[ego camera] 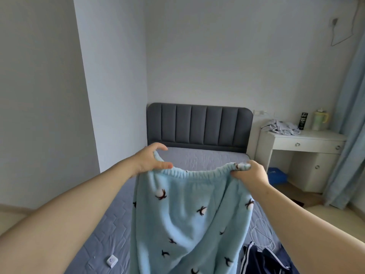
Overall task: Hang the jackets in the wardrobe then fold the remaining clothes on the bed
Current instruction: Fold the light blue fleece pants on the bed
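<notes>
Light-blue fleece garment (pixel 183 214) hangs over the bed (pixel 106 224), left hand (pixel 152 161) pinching one end of its elastic waistband (pixel 199 172) and right hand (pixel 251 174) gripping the other, so pulling that band taut and level should let the cloth drop straight before laying it flat.

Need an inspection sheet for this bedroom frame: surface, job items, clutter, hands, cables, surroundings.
Surface: bed with grey-blue quilted cover.
Job's things: light blue fleece garment held up over the bed by its elastic band; navy striped garment crumpled at the bed's near right.
Clutter: small white device on the bed, near left; grey clothes, black can and pale bottle on the desk.
Hands: left hand and right hand each grip an end of the elastic band.
Cables: white cable looped on the bed beside the navy striped garment.
Surroundings: grey headboard, white desk, blue curtain, wire hanger on the wall.
</notes>
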A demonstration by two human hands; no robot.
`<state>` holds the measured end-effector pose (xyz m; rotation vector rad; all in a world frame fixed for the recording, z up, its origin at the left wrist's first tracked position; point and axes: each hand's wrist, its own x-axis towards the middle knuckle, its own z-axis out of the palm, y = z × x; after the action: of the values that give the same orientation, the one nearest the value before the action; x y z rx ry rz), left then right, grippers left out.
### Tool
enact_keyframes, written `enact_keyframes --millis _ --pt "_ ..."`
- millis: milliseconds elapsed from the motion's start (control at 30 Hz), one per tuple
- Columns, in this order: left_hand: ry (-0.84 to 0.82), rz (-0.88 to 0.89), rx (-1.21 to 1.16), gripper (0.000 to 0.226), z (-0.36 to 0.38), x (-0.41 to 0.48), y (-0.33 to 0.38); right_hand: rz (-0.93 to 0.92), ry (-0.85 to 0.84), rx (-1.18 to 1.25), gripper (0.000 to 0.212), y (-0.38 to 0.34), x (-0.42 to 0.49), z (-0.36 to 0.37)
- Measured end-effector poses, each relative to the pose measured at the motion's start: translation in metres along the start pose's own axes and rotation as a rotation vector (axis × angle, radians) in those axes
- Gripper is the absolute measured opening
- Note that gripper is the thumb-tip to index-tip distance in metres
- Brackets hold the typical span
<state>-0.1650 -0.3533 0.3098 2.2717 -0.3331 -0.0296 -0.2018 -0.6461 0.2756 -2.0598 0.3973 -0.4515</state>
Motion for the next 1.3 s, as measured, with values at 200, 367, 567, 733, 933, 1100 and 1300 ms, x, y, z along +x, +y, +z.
enact_keyframes --millis 200,367,567,733,933,1100,1300 --pt "-0.09 0.104 0.582 0.021 0.006 0.004 -0.009 0.061 -0.05 0.085 0.023 0.005 -0.001 -0.002" --pt "-0.054 0.044 0.862 0.04 -0.009 0.006 -0.008 -0.026 -0.151 0.187 0.02 -0.003 -0.005 -0.006" --pt "-0.007 -0.146 1.123 0.042 -0.009 0.013 -0.011 -0.088 -0.567 0.004 0.022 -0.021 -0.011 0.004" --pt "0.096 -0.143 1.151 0.047 -0.016 0.016 -0.013 -0.073 -0.672 -0.61 0.024 -0.011 -0.006 0.012" --pt "0.193 -0.165 1.131 0.04 -0.023 0.013 -0.015 -0.159 -0.27 -0.697 0.039 -0.01 -0.004 0.003" --pt "0.327 -0.226 0.634 0.026 -0.027 0.016 -0.015 -0.164 0.029 -0.231 0.03 -0.01 0.005 0.002" --pt "-0.007 -0.267 0.371 0.017 -0.021 0.016 -0.001 0.046 0.129 -0.034 0.025 -0.009 0.014 0.004"
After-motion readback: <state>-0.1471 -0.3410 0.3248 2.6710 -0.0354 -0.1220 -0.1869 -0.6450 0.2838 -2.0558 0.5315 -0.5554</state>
